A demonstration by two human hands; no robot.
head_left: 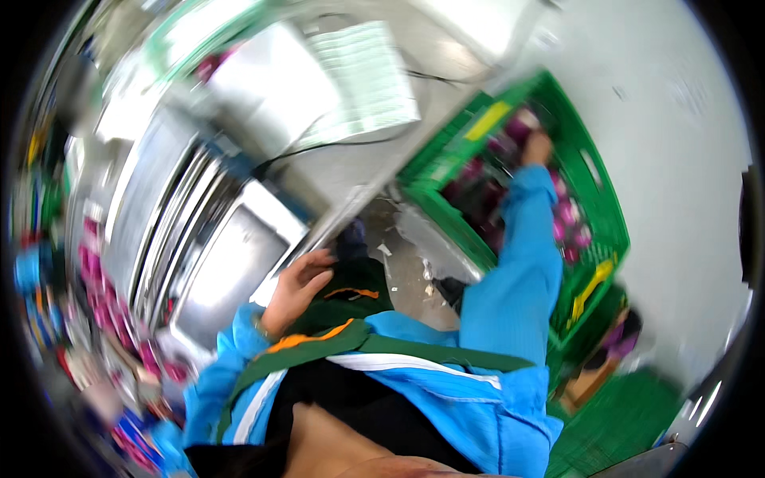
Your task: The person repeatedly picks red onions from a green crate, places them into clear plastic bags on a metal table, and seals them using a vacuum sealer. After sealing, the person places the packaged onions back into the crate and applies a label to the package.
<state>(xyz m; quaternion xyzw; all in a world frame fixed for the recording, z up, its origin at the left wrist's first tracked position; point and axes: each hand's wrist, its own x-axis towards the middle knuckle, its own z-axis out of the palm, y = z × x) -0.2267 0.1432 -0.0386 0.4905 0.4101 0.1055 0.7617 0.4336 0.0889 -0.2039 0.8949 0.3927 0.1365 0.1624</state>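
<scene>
The green crate (pixel 582 143) stands forward and to the right of the body. It appears stiff; its rim should offer the firmest hold. Inside lie the purple items (pixel 567 215), blurred, probably light, smooth and slightly slippery; grip each around its sides, gently, as fragility cannot be judged. The right hand (pixel 537 149) is in the crate, at the items toward the far end; its finger opening and hold cannot be told. The left hand (pixel 299 288), half open, fingers loosely bent, holds nothing visible, well apart from the items.
</scene>
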